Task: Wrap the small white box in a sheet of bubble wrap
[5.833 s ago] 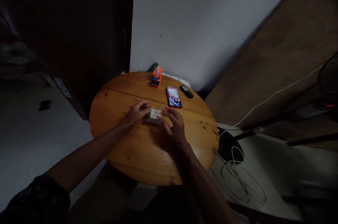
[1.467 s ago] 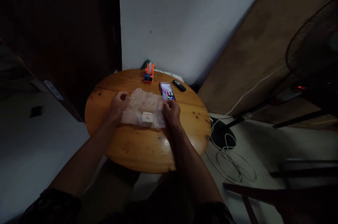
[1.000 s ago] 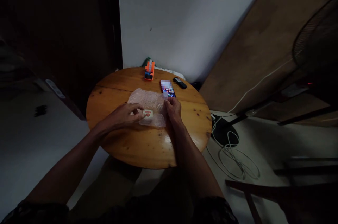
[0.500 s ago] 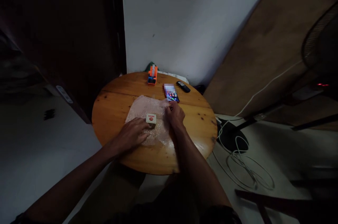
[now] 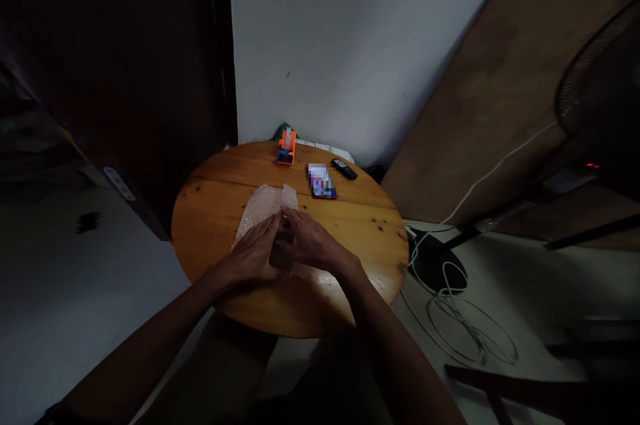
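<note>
A sheet of bubble wrap (image 5: 264, 203) lies on the round wooden table (image 5: 210, 225), its right part now turned in toward the middle. My left hand (image 5: 254, 250) presses against the wrap from the left, fingers straight and close together. From the other side, my right hand (image 5: 314, 239) is bent over the folded wrap, its fingertips meeting those of the left. The small box seen earlier is nearly all hidden between the two hands and the wrap.
At the table's back stands an orange tape dispenser (image 5: 287, 147). A lit phone (image 5: 321, 181) and a black remote-like handset (image 5: 345, 169) lie right of it. Loose white cable (image 5: 463, 311) coils on the floor by a fan (image 5: 595, 78). A wall rises behind.
My right hand has moved left, bringing the right side of the bubble wrap over the small box. My left hand has stayed near the box, its fingers now raised along it.
</note>
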`<state>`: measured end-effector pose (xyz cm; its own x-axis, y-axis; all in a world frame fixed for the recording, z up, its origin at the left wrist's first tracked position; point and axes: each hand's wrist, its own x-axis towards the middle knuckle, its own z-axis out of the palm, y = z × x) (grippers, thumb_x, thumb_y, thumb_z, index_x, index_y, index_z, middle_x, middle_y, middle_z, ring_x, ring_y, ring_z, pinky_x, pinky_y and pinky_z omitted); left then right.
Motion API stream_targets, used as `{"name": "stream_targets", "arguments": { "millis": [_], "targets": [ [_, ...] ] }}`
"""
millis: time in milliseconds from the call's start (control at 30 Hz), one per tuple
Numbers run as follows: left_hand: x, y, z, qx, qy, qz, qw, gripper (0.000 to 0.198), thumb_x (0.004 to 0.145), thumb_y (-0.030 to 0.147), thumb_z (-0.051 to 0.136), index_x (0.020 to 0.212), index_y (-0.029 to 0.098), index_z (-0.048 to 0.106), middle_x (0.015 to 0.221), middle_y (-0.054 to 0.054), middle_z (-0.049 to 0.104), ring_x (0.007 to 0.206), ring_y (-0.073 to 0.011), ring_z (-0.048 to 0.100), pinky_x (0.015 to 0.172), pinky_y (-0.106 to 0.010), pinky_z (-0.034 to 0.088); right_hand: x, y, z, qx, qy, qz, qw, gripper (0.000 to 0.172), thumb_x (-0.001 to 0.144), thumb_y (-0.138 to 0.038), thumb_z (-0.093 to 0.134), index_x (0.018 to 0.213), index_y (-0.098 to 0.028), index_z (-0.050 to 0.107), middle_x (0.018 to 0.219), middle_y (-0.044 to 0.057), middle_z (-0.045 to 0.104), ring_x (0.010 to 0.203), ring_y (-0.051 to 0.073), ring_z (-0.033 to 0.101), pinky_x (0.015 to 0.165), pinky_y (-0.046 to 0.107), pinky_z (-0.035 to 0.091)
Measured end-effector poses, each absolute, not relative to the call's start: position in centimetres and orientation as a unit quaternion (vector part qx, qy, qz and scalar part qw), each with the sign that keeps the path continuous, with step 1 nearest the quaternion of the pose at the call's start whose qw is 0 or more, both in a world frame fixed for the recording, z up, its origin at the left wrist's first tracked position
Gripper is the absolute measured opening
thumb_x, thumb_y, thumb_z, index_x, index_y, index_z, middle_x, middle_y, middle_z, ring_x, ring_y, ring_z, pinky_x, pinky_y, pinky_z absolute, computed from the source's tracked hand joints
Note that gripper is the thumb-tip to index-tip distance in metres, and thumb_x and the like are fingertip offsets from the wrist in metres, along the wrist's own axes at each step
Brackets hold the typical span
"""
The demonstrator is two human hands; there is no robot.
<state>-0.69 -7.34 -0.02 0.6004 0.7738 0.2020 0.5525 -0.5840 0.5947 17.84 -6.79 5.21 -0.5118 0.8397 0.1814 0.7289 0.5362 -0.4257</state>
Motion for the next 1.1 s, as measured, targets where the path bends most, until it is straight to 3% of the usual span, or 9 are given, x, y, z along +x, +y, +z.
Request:
{"name": "stream_targets", "arguments": {
  "millis": [133, 267, 467, 633, 767, 867, 1000, 1100],
  "targets": [
    [-0.8, -7.1, -0.9, 0.867, 0.409, 0.197, 0.207, 0.129, 0.062, 0.042, 0.081, 0.16, 0.017, 0.002, 0.167, -0.021, 0.015, 0.155, -0.0371, 0.016, 0.124, -0.052, 0.025, 18.1, -6.0, 2.9, -0.499, -0.847, 0.108, 0.146, 0.056, 0.08, -0.019, 0.068, 0.134, -0.014, 0.054, 0.124, 0.016, 0.067, 0.114, 0.029, 0.061, 0.096, 0.041, 0.044],
    [-1.0, -7.2, -0.7, 0.875, 0.409, 0.166, 0.201, 0.127, 0.064, 0.046, 0.081, 0.161, 0.018, 0.004, 0.168, -0.021, 0.011, 0.155, -0.0381, 0.012, 0.123, -0.052, 0.024, 20.6, -5.8, 2.2, -0.527, -0.822, 0.094, 0.195, 0.052, 0.081, -0.027, 0.07, 0.131, -0.019, 0.056, 0.116, 0.011, 0.069, 0.1, 0.026, 0.063, 0.084, 0.034, 0.046],
    [-0.4, -7.4, 1.6, 0.9, 0.388, 0.048, 0.193, 0.104, 0.066, 0.057, 0.077, 0.155, 0.025, 0.034, 0.168, -0.015, 0.018, 0.154, -0.041, 0.016, 0.122, -0.056, 0.02, 26.8, -6.5, 3.1, -0.625, -0.723, -0.048, 0.291, 0.046, 0.084, -0.027, 0.061, 0.129, -0.019, 0.057, 0.108, 0.012, 0.068, 0.095, 0.028, 0.06, 0.082, 0.038, 0.045],
    [0.1, -7.3, 2.4, 0.897, 0.4, -0.004, 0.188, 0.099, 0.063, 0.06, 0.077, 0.15, 0.025, 0.045, 0.166, -0.018, 0.023, 0.15, -0.0472, 0.022, 0.119, -0.061, 0.021, 29.9, -6.1, 2.3, -0.716, -0.674, -0.062, 0.169, 0.043, 0.085, -0.031, 0.062, 0.126, -0.017, 0.061, 0.117, 0.018, 0.067, 0.102, 0.034, 0.061, 0.086, 0.044, 0.045],
    [0.1, -7.3, 2.5, 0.897, 0.4, 0.003, 0.188, 0.097, 0.063, 0.062, 0.076, 0.148, 0.026, 0.047, 0.164, -0.017, 0.028, 0.149, -0.0478, 0.023, 0.118, -0.063, 0.02, 28.6, -7.2, 3.0, -0.668, -0.693, -0.073, 0.262, 0.05, 0.088, -0.034, 0.06, 0.135, -0.016, 0.057, 0.136, 0.02, 0.059, 0.118, 0.035, 0.057, 0.096, 0.049, 0.044],
    [0.1, -7.4, 2.5, 0.9, 0.398, 0.011, 0.177, 0.095, 0.063, 0.062, 0.076, 0.148, 0.028, 0.047, 0.162, -0.015, 0.032, 0.147, -0.0464, 0.026, 0.117, -0.062, 0.022, 24.9, -8.3, 3.6, -0.559, -0.77, -0.004, 0.308, 0.036, 0.094, -0.029, 0.052, 0.127, -0.02, 0.064, 0.127, 0.015, 0.066, 0.117, 0.029, 0.059, 0.101, 0.045, 0.045],
    [0.2, -7.5, 2.1, 0.907, 0.391, 0.02, 0.152, 0.093, 0.062, 0.063, 0.076, 0.143, 0.026, 0.052, 0.155, -0.017, 0.041, 0.143, -0.0443, 0.034, 0.116, -0.059, 0.026, 20.1, -7.8, 2.8, -0.456, -0.858, 0.09, 0.217, 0.035, 0.096, -0.017, 0.048, 0.126, -0.021, 0.066, 0.133, 0.012, 0.064, 0.121, 0.025, 0.059, 0.104, 0.041, 0.045],
    [0.1, -7.4, 1.8, 0.903, 0.397, 0.012, 0.163, 0.095, 0.064, 0.065, 0.074, 0.146, 0.025, 0.049, 0.16, -0.017, 0.033, 0.146, -0.0452, 0.028, 0.118, -0.059, 0.023, 19.2, -6.0, 1.6, -0.485, -0.86, 0.084, 0.138, 0.035, 0.097, -0.015, 0.044, 0.125, -0.016, 0.065, 0.131, 0.014, 0.064, 0.119, 0.026, 0.06, 0.104, 0.041, 0.045]
  ]
}}
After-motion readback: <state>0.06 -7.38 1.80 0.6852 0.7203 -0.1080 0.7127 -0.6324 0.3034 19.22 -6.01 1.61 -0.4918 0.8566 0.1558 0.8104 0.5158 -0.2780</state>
